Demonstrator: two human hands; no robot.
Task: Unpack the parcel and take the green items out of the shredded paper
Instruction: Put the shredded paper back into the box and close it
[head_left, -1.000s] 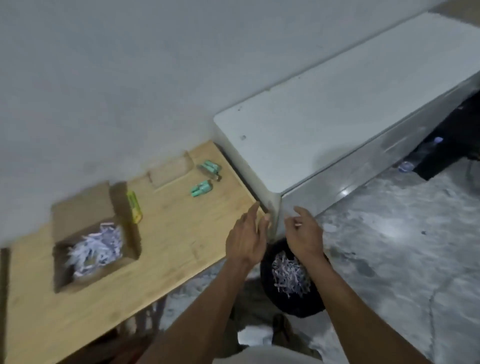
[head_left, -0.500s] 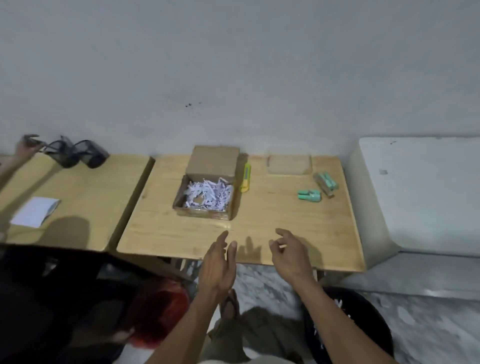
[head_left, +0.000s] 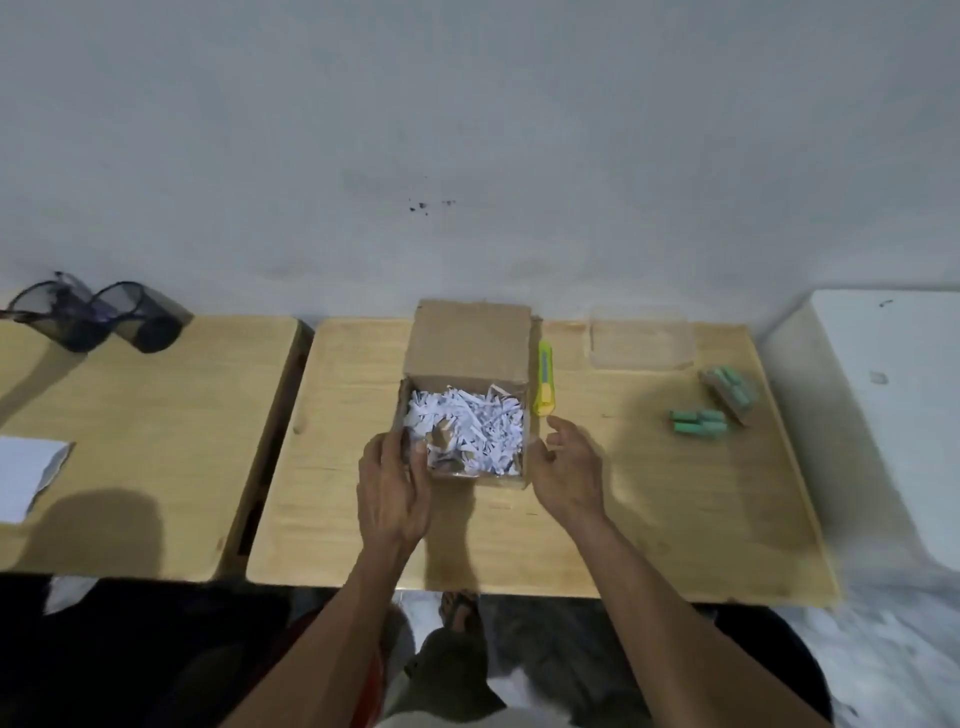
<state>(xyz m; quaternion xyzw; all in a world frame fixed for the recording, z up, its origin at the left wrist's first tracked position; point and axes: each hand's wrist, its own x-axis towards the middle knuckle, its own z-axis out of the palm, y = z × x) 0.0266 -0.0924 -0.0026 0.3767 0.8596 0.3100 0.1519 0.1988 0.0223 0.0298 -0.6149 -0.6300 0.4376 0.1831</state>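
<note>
Open cardboard box at the middle of the wooden table, lid flap raised at the far side, filled with white shredded paper. Left hand against the box's near left corner, fingers bent over the rim and touching the shreds; whether anything was pinched, impossible to tell. Right hand at the box's right wall near the front corner, fingers loosely curled and spread, holding nothing, contact with the cardboard unclear. Yellow utility knife flat on the table just beside the box's right side. Well to the right, green items lying together on the tabletop, with more green pieces beyond them near the far right corner, resting on something brownish. Faint flat rectangular sheet behind, near the wall. On the neighbouring table to the left, two dark mesh cups tipped on their sides and white paper at the left edge
</note>
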